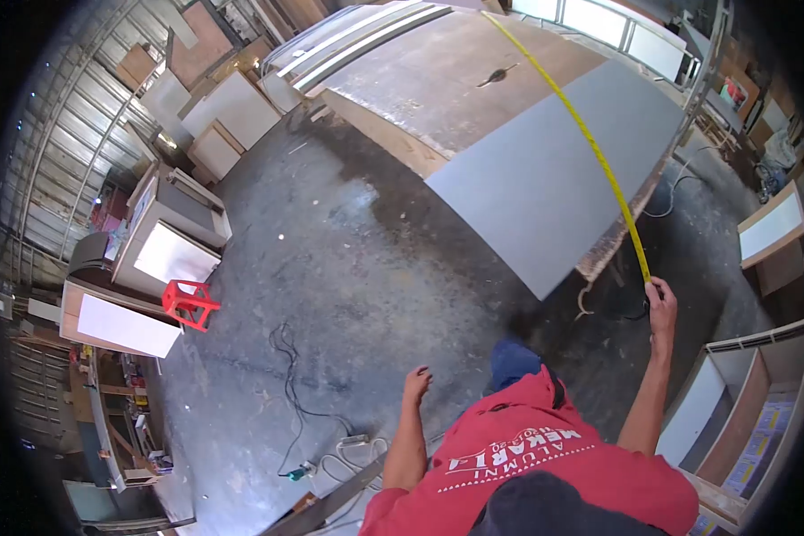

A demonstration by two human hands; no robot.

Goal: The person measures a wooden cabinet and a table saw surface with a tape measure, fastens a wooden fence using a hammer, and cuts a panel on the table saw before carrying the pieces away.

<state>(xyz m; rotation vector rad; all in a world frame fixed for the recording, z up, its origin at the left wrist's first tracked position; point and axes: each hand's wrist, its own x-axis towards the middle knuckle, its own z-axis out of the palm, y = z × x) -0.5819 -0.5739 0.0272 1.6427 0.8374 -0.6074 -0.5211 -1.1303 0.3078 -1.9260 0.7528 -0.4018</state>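
A long yellow tape measure (591,143) stretches from the far side of the worktable (447,71) across a grey panel (554,170) and past its near edge. Its near end is pinched in my right hand (661,308), which is held out beyond the panel's edge at the right. My left hand (416,384) hangs above the floor with its fingers loosely bent and apart, and nothing shows in it. A small dark object (498,76) lies on the table to the left of the tape.
A red plastic stool (190,305) stands on the left beside cabinets (174,232). Black cables (290,384) and a power strip (354,440) lie on the floor near my left arm. An open shelf unit (741,420) stands at the lower right. Long strips (371,45) rest on the table's far left.
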